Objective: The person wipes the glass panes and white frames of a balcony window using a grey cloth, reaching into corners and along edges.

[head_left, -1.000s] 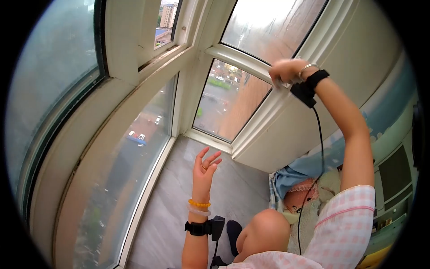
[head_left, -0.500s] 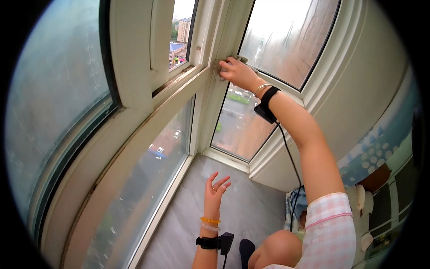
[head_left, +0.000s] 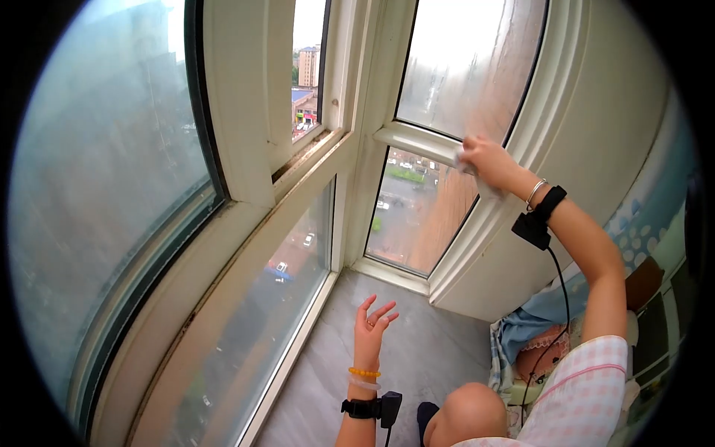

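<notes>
My right hand [head_left: 491, 162] is closed around a pale greyish cloth [head_left: 463, 164], pressed against the right end of the white crossbar [head_left: 417, 143] between two window panes. Most of the cloth is hidden by the fingers, and motion blurs it. Above the bar, the upper pane [head_left: 447, 82] is fogged and streaked with wet trails. Cars and a street show through the lower pane [head_left: 413, 212]. My left hand [head_left: 369, 328] hangs in the air above the grey floor, fingers apart, holding nothing.
A window track [head_left: 302, 155] with brown dirt runs along the left frame. The grey marble-patterned floor [head_left: 328, 372] meets the low left window. At right are a blue patterned curtain [head_left: 633, 238] and a pink cloth item [head_left: 542, 352]. A black cable [head_left: 562, 298] trails from my right wrist.
My right hand has slid with the cloth along the crossbar, from its left end near the corner to its right end. My left hand keeps its open pose. The view has shifted slightly.
</notes>
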Demonstrator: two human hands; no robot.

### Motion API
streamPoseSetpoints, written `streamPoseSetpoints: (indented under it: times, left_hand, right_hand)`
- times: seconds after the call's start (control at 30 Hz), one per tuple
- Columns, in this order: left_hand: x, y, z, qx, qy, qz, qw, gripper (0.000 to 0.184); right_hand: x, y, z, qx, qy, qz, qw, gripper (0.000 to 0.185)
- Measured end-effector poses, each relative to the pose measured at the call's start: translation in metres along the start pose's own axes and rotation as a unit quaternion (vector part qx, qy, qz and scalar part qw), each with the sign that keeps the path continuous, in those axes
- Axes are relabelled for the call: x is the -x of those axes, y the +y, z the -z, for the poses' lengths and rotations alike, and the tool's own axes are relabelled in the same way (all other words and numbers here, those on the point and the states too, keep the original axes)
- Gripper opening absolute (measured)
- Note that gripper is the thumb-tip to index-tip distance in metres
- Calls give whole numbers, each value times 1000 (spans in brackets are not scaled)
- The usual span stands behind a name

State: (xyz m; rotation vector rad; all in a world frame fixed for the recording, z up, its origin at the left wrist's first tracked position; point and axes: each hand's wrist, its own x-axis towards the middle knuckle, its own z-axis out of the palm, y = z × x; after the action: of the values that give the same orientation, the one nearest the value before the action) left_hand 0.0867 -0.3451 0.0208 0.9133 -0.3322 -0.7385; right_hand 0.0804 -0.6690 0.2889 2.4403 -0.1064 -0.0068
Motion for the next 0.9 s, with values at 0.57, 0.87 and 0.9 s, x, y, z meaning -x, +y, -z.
streamPoseSetpoints:
  times: [0.57, 0.87, 0.9]
  left_hand:
    - [-11, -16, 12, -6, 33, 3, 999, 58]
    - [-11, -17, 9, 3, 15, 9, 1000, 57]
    - [-12, -18, 9, 3, 15, 9, 1000, 57]
  right_hand:
    - [-193, -94, -34, -146, 416, -258, 860, 15]
    - [-155, -60, -42, -201, 405, -33, 891, 19]
    - [-164, -61, -40, -184, 403, -105, 890, 16]
